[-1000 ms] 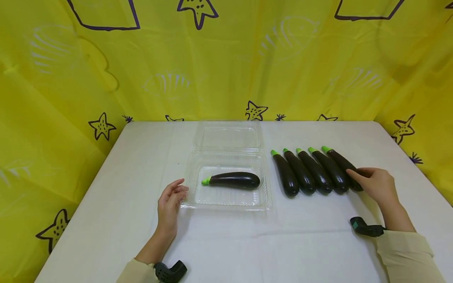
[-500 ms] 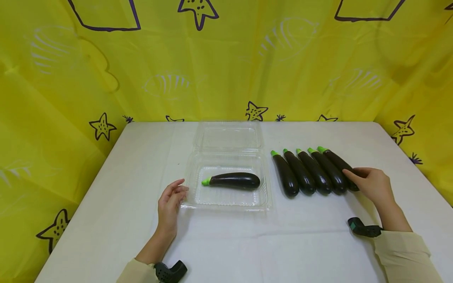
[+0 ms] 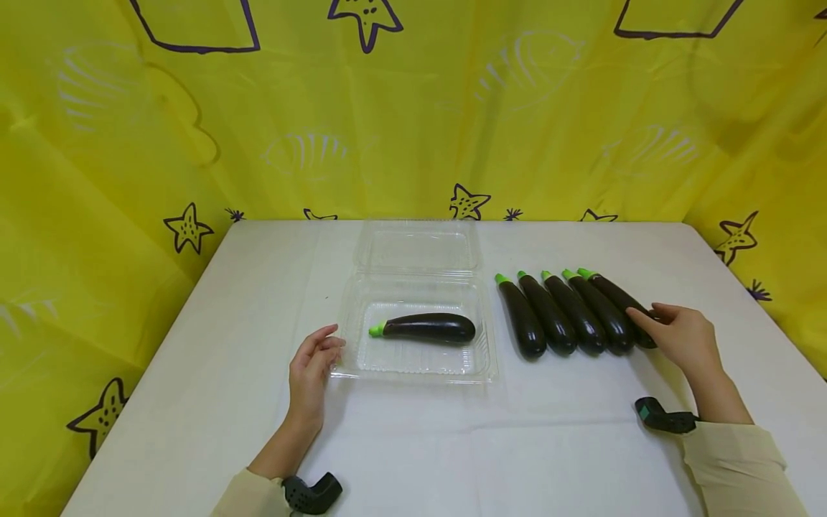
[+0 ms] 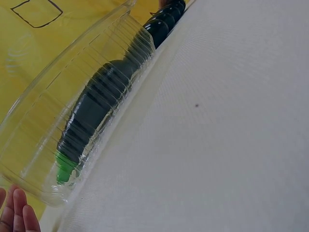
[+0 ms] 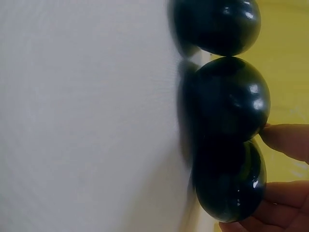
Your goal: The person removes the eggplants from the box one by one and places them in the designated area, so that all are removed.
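Note:
My right hand (image 3: 686,341) pinches the rightmost eggplant (image 3: 610,291) near its thick end, thumb on the left side and fingers on the far side. In the right wrist view that eggplant (image 5: 231,186) lies against its neighbour (image 5: 234,99), with the thumb where the two meet. Several glossy dark eggplants (image 3: 577,314) with green stems lie side by side in a slanted row. My left hand (image 3: 309,377) rests on its side at the left rim of a clear plastic clamshell box (image 3: 420,366), fingers relaxed. One eggplant (image 3: 429,328) lies crosswise inside, stem to the left.
The box's lid (image 3: 416,246) lies folded back behind it, toward the far table edge. A white cloth covers the table (image 3: 413,459). Yellow patterned curtain (image 3: 413,108) hangs at the back and sides. Each wrist wears a black camera (image 3: 665,416).
My right hand has slid the rightmost eggplant slightly left, its stem now close to the neighbouring stem. The left hand and the box stay in place.

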Motion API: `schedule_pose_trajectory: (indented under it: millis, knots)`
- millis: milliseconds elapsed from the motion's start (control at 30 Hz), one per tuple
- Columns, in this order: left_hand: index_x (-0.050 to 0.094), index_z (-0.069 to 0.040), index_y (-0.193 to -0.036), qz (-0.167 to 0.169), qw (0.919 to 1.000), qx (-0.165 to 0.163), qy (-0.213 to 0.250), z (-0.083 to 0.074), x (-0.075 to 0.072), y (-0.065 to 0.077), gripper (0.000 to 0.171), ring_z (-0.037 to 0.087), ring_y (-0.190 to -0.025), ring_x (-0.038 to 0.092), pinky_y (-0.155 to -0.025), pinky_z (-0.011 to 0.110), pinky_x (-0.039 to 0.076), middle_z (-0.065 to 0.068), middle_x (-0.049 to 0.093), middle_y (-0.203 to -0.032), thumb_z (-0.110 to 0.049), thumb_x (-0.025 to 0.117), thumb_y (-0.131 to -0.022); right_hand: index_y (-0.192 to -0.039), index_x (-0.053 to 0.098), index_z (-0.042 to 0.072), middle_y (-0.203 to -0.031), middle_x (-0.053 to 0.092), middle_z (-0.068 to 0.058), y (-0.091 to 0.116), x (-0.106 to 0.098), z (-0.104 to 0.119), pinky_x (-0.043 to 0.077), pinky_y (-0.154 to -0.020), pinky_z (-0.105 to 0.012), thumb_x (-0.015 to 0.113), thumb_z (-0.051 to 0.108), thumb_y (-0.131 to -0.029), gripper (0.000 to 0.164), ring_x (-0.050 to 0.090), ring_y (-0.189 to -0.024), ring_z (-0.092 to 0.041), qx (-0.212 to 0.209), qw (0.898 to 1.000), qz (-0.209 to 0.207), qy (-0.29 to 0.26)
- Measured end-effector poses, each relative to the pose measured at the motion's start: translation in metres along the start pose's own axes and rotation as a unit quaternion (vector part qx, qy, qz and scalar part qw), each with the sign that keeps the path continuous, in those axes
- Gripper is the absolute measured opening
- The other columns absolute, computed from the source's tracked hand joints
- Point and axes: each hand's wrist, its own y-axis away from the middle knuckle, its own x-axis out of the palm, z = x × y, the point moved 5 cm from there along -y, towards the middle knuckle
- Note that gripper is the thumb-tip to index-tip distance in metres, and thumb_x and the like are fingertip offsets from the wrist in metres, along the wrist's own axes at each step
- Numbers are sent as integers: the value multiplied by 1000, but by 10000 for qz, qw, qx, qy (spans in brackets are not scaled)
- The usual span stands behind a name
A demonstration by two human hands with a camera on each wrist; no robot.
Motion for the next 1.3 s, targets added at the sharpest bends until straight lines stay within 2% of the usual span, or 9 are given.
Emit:
schedule_pose_trajectory:
  millis: [267, 333, 367, 467, 567, 600, 833, 1033, 1300]
  knots:
    - [48, 15, -116, 3, 10000, -1, -38, 0, 0, 0, 35, 13, -77, 51, -71, 20, 42, 3, 60, -85, 6, 38, -83, -124, 44, -17, -116, 49, -36, 3, -7, 14, 38, -79, -54, 54, 42, -88, 70, 45, -103, -48, -154, 9994, -291, -60]
    - [49, 14, -116, -22, 10000, 12, -53, 0, 0, 1, 35, 13, -77, 52, -71, 20, 42, 3, 60, -85, 7, 38, -83, -127, 43, -14, -118, 49, -34, 4, -12, 25, 38, -80, -54, 55, 43, -88, 71, 45, -104, -47, -215, 9990, -365, -172]
    - [49, 14, -115, -32, 10000, 20, -53, -1, 0, 1, 35, 14, -77, 52, -71, 20, 42, 3, 60, -85, 7, 38, -83, -129, 43, -11, -119, 52, -30, 4, -15, 29, 41, -80, -48, 56, 44, -87, 70, 46, -104, -43, -160, 9985, -467, -217]
    - [51, 12, -114, -37, 10000, 44, -51, -2, 0, 1, 33, 14, -78, 52, -71, 20, 42, 3, 60, -85, 7, 39, -83, -131, 43, -7, -120, 53, -28, 5, -23, 46, 41, -83, -49, 58, 42, -86, 69, 48, -106, -43, -316, 9968, -598, -418]
    - [52, 11, -113, -16, 10000, 62, -29, -2, 0, 1, 33, 15, -78, 53, -71, 20, 42, 4, 60, -86, 7, 39, -84, -131, 44, -6, -120, 54, -26, 7, -25, 64, 42, -85, -46, 60, 42, -85, 68, 51, -106, -41, -472, 9963, -549, -458]
    - [52, 11, -114, -11, 10000, 59, -26, -2, 0, 1, 33, 15, -78, 53, -71, 20, 42, 4, 60, -86, 7, 39, -84, -131, 44, -8, -120, 52, -29, 9, -25, 72, 39, -85, -52, 59, 42, -86, 69, 49, -107, -45, -635, 9959, -448, -472]
    - [52, 12, -113, -8, 10000, 30, 7, -2, 1, 1, 33, 14, -78, 52, -70, 19, 42, 4, 60, -86, 7, 39, -83, -127, 47, -10, -118, 53, -29, 11, -10, 109, 41, -83, -49, 62, 36, -86, 64, 53, -103, -44, -1312, 9899, -125, -529]
    - [51, 12, -114, 28, 10000, 7, 12, -2, 1, 1, 33, 13, -77, 52, -71, 19, 42, 4, 60, -86, 7, 39, -83, -128, 47, -9, -119, 53, -27, 14, 4, 134, 40, -85, -53, 63, 34, -86, 62, 52, -105, -44, -1709, 9828, 92, -697]
    - [50, 13, -115, -3, 10000, 10, -18, -1, 0, 0, 34, 13, -77, 51, -70, 19, 42, 4, 59, -86, 7, 39, -83, -125, 52, -4, -121, 55, -21, 24, 33, 157, 42, -86, -51, 64, 39, -84, 61, 53, -107, -40, -2073, 9753, 555, -514]
